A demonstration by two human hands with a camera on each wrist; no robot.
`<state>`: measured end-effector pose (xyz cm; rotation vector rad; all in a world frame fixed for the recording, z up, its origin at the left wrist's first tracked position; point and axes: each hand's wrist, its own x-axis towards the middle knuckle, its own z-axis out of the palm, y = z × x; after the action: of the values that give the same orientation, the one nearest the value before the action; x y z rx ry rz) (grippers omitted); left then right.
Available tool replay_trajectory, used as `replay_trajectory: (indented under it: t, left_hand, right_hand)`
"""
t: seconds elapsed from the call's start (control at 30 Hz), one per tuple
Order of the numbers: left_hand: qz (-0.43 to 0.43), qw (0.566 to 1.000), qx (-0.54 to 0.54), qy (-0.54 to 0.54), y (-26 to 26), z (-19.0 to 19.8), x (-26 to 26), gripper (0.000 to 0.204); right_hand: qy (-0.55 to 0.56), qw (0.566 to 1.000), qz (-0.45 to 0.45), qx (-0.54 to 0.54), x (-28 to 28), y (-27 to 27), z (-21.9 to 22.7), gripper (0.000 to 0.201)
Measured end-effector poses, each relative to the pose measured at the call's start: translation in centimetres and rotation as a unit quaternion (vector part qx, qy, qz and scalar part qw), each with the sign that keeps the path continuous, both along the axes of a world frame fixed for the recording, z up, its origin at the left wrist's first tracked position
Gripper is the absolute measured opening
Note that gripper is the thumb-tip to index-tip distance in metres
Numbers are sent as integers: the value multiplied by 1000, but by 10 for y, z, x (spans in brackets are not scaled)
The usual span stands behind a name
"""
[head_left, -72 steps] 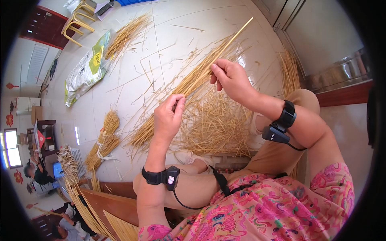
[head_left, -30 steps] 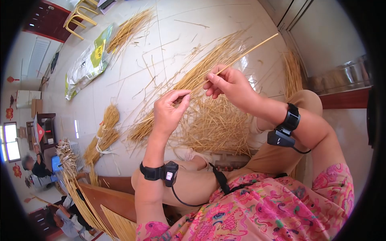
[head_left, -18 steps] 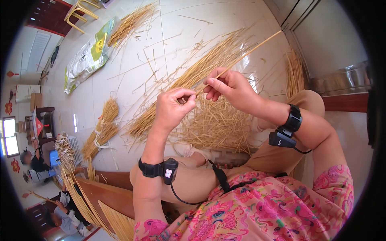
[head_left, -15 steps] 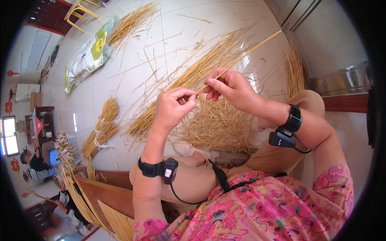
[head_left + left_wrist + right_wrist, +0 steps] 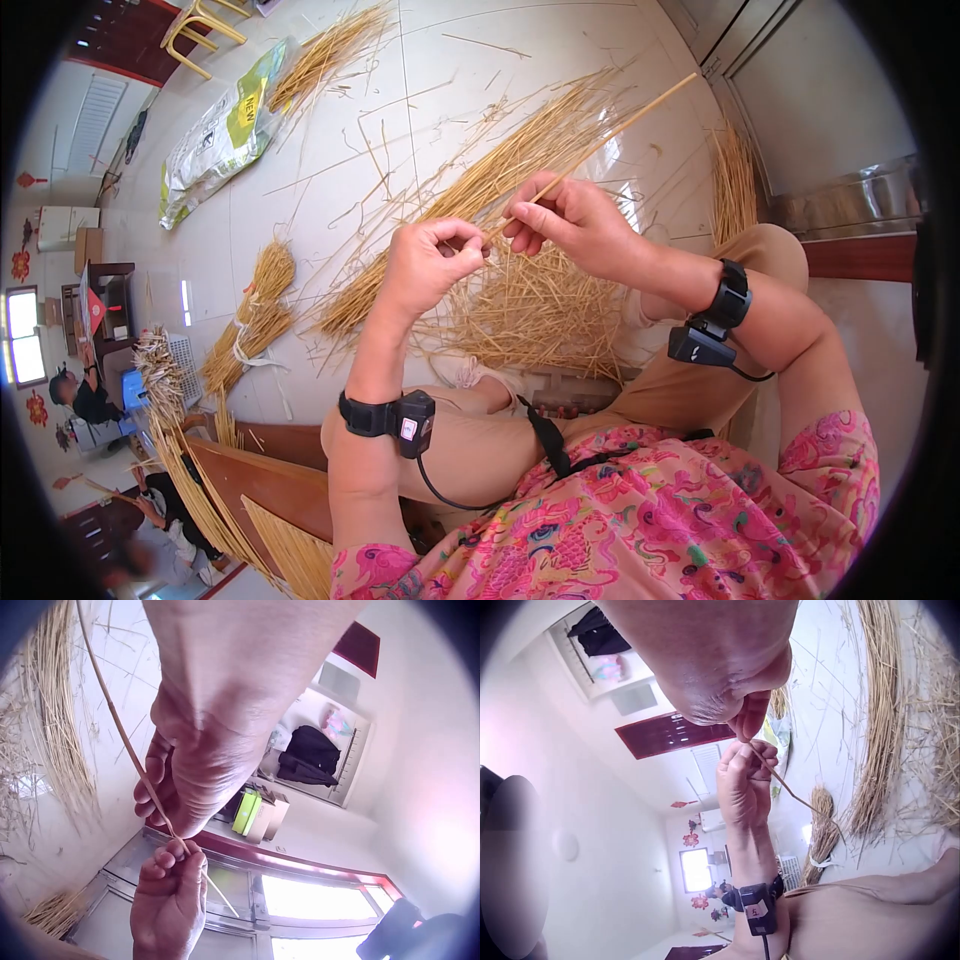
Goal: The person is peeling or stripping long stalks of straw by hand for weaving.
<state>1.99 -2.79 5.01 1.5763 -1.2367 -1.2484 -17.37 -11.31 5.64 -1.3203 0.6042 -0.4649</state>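
Note:
One long straw stalk [image 5: 640,115] slants up to the right from between the two hands. My right hand [image 5: 572,222] pinches it between thumb and fingers. Close beside it, my left hand [image 5: 428,262] pinches the stalk's lower part at the fingertips. The left wrist view has the stalk [image 5: 124,735] running past the left hand [image 5: 206,750] to the right hand [image 5: 169,904], the fingertips nearly touching. In the right wrist view the stalk [image 5: 784,784] bends down beyond the left hand [image 5: 746,784]. Below the hands lies a long heap of straw [image 5: 470,190].
Loose short straw [image 5: 545,310] lies near the feet. A tied bundle [image 5: 255,315] and a printed bag [image 5: 225,140] are on the tiled floor [image 5: 330,215] at left. More straw [image 5: 733,185] leans by the cabinet [image 5: 830,120]. A wooden board [image 5: 260,485] stands lower left.
The left hand has moved from the heap toward the right hand and now pinches the stalk. The right hand has shifted slightly right and down, and the stalk slants lower than at first.

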Motion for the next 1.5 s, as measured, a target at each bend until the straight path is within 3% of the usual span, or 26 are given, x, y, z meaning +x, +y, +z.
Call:
replay_trajectory:
  t: [0.3,0.5,0.6,0.8,1.0,1.1,1.3,1.5]
  left_hand:
    - [-29,992,38,-119,0,9,3,8]
    - [42,997,-15,68,0,-1,0,13]
    - [-41,998,-2,-56,-1,9,2,14]
    - [11,1000,-11,21,0,0,-1,13]
    - [5,999,23,-27,0,-1,4,13]
    - [12,998,24,53,0,-3,4,11]
    - [-11,998,55,-11,0,7,4,13]
    - [-1,998,61,17,0,3,5,11]
  right_hand:
    - [-5,1000,-13,15,2,5,3,17]
    - [0,1000,12,-1,0,0,1,18]
    - [7,1000,25,-6,1,-1,0,17]
    - [6,1000,26,-7,2,1,4,16]
    - [7,999,34,-17,2,0,3,17]
    - [17,999,47,-19,0,-3,3,16]
    - [32,997,68,-35,0,-6,5,17]
    - [24,997,69,-24,-1,-7,6,17]
